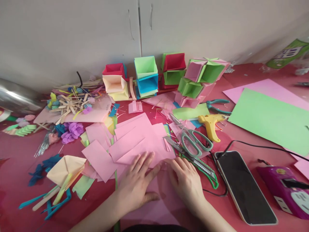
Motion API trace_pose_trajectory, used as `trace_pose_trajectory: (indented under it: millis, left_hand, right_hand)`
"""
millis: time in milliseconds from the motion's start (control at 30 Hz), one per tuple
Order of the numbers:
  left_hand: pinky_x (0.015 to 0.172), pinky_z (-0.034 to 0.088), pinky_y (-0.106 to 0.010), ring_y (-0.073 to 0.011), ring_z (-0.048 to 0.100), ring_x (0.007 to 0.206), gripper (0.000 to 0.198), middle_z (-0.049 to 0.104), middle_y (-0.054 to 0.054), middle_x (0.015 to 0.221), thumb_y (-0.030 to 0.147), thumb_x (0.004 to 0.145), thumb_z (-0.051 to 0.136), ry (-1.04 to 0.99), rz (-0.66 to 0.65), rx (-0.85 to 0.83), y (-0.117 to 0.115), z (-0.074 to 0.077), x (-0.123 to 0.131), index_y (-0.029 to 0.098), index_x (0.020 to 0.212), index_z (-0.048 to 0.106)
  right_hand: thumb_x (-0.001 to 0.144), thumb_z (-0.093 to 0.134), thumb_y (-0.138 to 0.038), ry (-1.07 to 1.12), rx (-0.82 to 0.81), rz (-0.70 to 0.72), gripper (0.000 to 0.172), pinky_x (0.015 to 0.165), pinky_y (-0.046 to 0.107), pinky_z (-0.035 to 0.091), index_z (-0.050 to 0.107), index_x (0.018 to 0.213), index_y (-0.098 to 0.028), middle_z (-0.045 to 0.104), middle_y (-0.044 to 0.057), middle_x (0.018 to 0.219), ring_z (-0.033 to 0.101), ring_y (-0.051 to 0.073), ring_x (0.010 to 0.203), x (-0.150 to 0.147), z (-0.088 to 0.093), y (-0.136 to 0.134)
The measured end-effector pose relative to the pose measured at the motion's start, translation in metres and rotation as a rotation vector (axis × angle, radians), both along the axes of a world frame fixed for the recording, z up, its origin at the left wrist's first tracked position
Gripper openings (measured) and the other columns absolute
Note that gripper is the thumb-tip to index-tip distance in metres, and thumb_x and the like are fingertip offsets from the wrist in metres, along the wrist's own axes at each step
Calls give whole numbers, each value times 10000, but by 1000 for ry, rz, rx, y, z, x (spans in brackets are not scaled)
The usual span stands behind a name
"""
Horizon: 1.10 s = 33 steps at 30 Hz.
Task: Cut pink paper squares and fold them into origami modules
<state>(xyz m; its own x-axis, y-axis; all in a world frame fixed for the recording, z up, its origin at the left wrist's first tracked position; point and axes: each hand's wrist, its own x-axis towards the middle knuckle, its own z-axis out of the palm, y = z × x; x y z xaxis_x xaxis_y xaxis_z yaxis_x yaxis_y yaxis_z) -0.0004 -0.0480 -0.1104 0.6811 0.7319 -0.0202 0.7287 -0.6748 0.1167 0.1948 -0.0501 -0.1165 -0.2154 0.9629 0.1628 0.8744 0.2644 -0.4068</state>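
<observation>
My left hand (138,182) lies with its fingers spread over pink paper (154,145) in front of me. Curled in, my right hand (185,178) pinches the near edge of the pink paper, its index fingertip close to my left one. More pink paper (156,206) lies under both wrists. Just beyond my right hand, a grey-green pair of scissors (193,141) rests by an open-bladed utility knife (195,159) and green-handled scissors (210,177). Cut pink pieces (100,159) overlap on the left.
Folded paper boxes (147,75) stand along the wall. A yellow glue gun (212,124), pliers (218,104), a phone (243,183) with a cable and a purple device (282,187) sit right. Paper flowers (72,130) and craft sticks (67,106) lie left; green sheets (270,119) far right.
</observation>
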Motion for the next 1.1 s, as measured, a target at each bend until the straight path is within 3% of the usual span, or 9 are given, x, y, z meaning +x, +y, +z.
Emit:
trace_pose_trajectory:
  millis: [167,333,600,1100]
  left_hand:
    - [1088,182,-443,-311,201,1375,876,212,-128,1517,713,778,347,11,5,24,0,-2,0,255,1468,64]
    - [1080,193,-443,-312,211,1372,821,196,-103,1525,714,783,323,-18,-7,51,1,-4,-2,328,1455,52]
    - [1073,212,-461,-324,207,1374,788,181,-87,1530,714,768,363,-17,-6,35,0,-4,-2,376,1440,130]
    - [1059,234,-460,-334,205,1369,780,205,-97,1521,719,754,381,-20,-13,17,1,-3,-2,369,1431,215]
  right_hand:
    - [902,433,-180,30,26,6,201,665,312,375,629,941,-190,584,43,764,493,204,724,1,0,1]
    - [902,445,-166,93,135,73,229,708,313,411,647,1009,-172,586,88,937,498,205,816,9,-1,-6]
    - [897,407,-137,-45,235,140,285,765,336,427,642,1056,-108,611,128,997,509,233,913,22,-4,-35]
    - [916,371,-207,-33,120,15,324,792,381,438,653,1074,-182,617,116,1035,527,246,958,21,-6,-45]
